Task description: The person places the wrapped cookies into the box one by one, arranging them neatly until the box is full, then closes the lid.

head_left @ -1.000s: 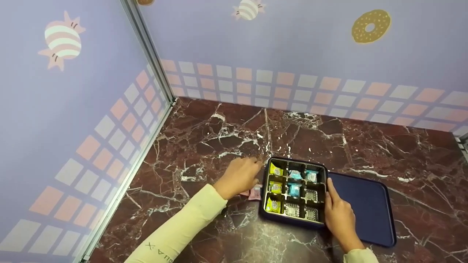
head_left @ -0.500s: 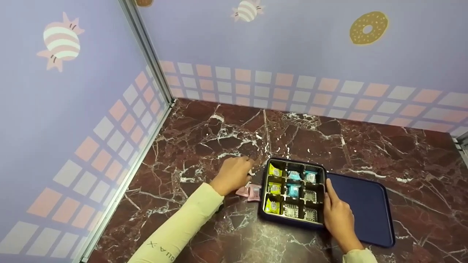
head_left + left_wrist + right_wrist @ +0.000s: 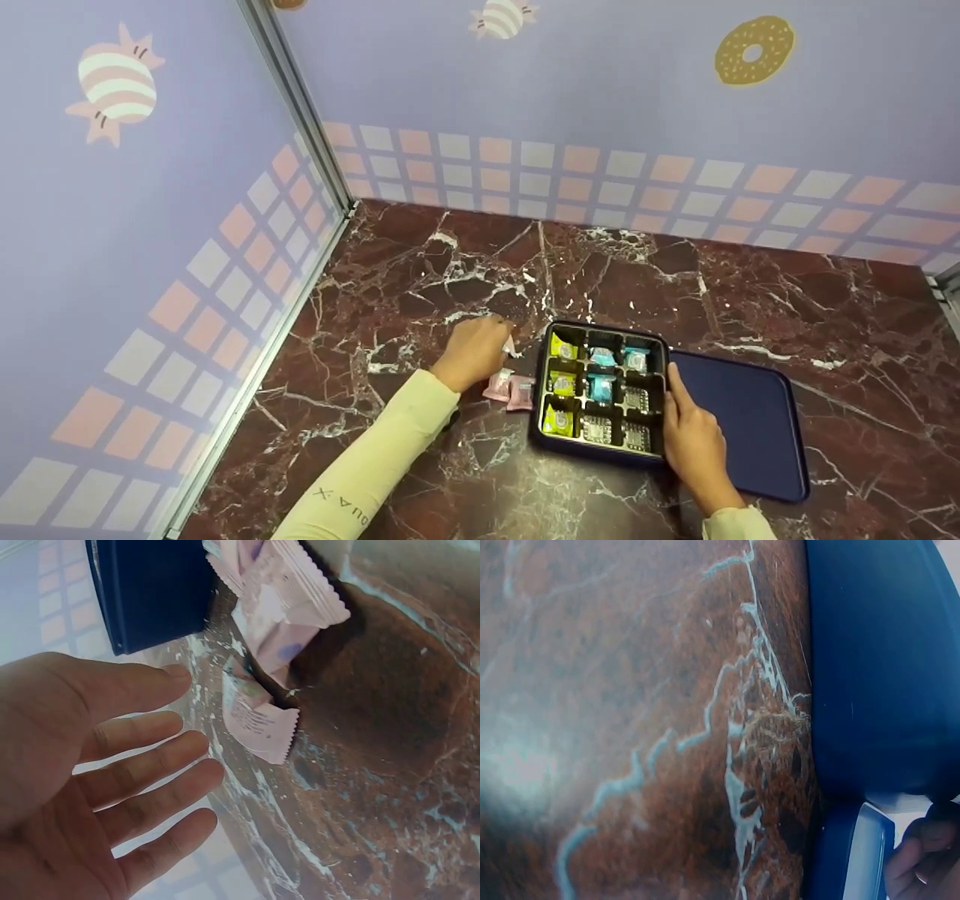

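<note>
At the lower middle, the left hand (image 3: 474, 351) is spread out near pink candies (image 3: 520, 393). Next comes the box (image 3: 596, 451), with yellow candies (image 3: 562, 384) and blue candies (image 3: 601, 389) inside. The right hand (image 3: 696, 441) touches its right side; I cannot tell if it pinches. The lid (image 3: 759, 435) lies lower right.

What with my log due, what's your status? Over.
Left hand beside pink candies, holding none. Right hand against candy box. Lid off, alongside. Nothing visibly blocking.
</note>
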The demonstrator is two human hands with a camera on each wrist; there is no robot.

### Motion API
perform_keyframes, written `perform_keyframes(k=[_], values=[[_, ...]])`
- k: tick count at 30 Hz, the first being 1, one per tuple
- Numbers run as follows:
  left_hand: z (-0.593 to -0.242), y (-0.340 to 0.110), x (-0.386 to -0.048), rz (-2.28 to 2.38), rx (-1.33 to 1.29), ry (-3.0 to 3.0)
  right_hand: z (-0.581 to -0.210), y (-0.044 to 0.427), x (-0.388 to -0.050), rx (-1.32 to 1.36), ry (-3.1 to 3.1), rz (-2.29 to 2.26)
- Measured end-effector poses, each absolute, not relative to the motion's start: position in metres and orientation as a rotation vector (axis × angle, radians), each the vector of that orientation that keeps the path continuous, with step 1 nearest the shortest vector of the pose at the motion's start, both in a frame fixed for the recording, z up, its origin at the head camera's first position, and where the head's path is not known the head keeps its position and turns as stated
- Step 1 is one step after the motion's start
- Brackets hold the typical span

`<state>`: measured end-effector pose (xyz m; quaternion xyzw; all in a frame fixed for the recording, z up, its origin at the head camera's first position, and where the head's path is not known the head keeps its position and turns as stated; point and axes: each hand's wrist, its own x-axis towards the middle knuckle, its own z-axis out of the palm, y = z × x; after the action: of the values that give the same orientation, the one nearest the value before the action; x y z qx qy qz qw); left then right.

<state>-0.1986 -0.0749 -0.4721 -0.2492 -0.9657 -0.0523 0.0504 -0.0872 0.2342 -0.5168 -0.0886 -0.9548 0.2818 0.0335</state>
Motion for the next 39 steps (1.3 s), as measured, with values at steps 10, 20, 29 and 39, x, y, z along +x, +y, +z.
perform_keyframes(k=[10, 20, 29, 39], values=[[-0.483, -0.074, -0.208, -0.18, -0.716, -2.936, -0.52, 0.234, -0.087, -0.26, -2.89, 0.86], [-0.491, -0.073, -0.212, -0.199, -0.706, -2.967, -0.518, 0.233, -0.087, -0.276, -2.911, 0.861], [-0.494, -0.073, -0.213, -0.197, -0.702, -2.982, -0.52, 0.233, -0.087, -0.27, -2.905, 0.859], [-0.492, -0.072, -0.213, -0.153, -0.725, -2.973, -0.519, 0.233, -0.087, -0.26, -2.895, 0.844]])
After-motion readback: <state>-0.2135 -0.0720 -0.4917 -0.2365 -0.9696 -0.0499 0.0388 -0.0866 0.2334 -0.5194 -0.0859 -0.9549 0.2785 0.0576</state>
